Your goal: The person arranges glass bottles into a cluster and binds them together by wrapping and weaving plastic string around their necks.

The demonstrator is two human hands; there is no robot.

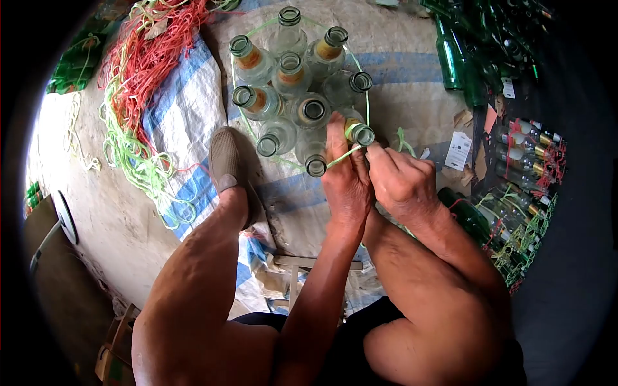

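The head view centres on a cluster of clear glass bottles (291, 69) standing upright and close together in the upper middle of the frame, with a thin green string (367, 108) looped around them. The glass should be smooth, hard and fragile, each bottle likely light enough for one hand but the group heavier and apt to shift; the necks offer the surest hold. The string looks soft and limp, best pinched close to the glass.

The right hand (403, 175), just below the lower-right bottle, is curled narrow and appears to pinch the string. The left hand (346, 170) reaches up between the lower bottles with its forefinger extended; whether it grips anything cannot be told.

Beneath lies a blue-and-white sheet (407, 69). Farther out, tangled red strands (151, 61) spill down the upper left beside a shoe (226, 154). Green bottles (449, 61) lie at the upper right, and tied bottles (521, 154) at the right edge.
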